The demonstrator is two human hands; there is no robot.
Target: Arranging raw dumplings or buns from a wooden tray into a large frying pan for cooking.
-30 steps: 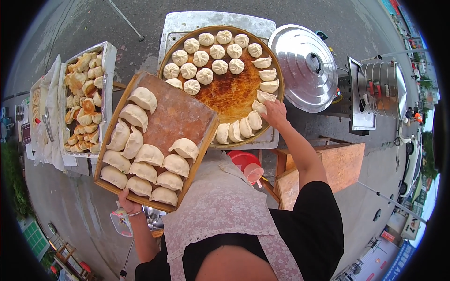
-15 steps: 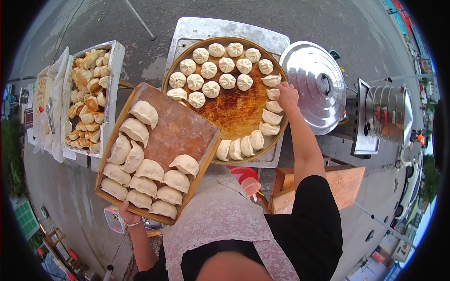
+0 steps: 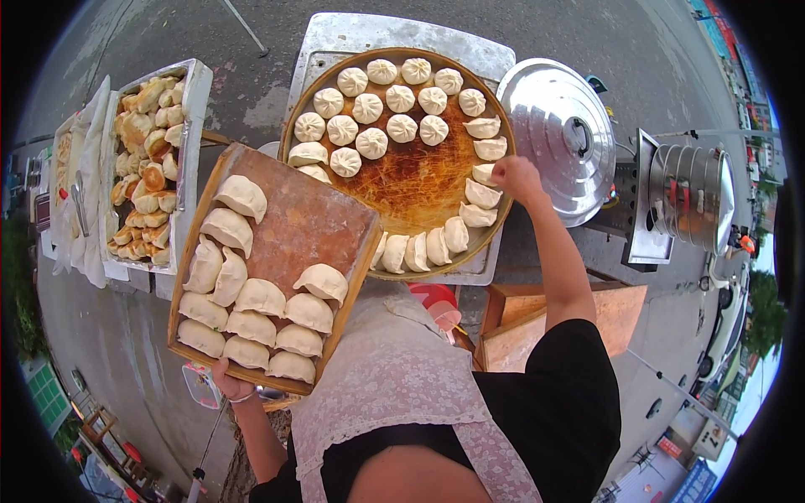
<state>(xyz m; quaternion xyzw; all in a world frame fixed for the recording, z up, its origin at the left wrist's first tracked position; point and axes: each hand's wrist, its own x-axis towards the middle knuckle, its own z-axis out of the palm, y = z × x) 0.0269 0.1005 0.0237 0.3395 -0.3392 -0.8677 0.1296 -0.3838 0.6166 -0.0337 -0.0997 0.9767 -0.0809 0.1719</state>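
My left hand grips the near left edge of a shallow wooden tray, tilted beside the pan. On the tray several raw half-moon dumplings lie in rows, with bare board at its far right part. My right hand is over the right rim of a big round pan, fingers pinched at the end of a dumpling. More half-moon dumplings line the pan's right, near and left edges. Round pleated buns fill its far half. The tray's corner overlaps the pan's near left rim.
A large domed metal lid lies right of the pan, with a stacked steamer beyond. Left stands a metal tray of browned dumplings, tongs beside it. A wooden box and a red container are below the pan.
My right hand has moved nearer along the pan's right rim, from the second dumpling there to the third. The whole view has shifted slightly. My left hand keeps hold of the tray.
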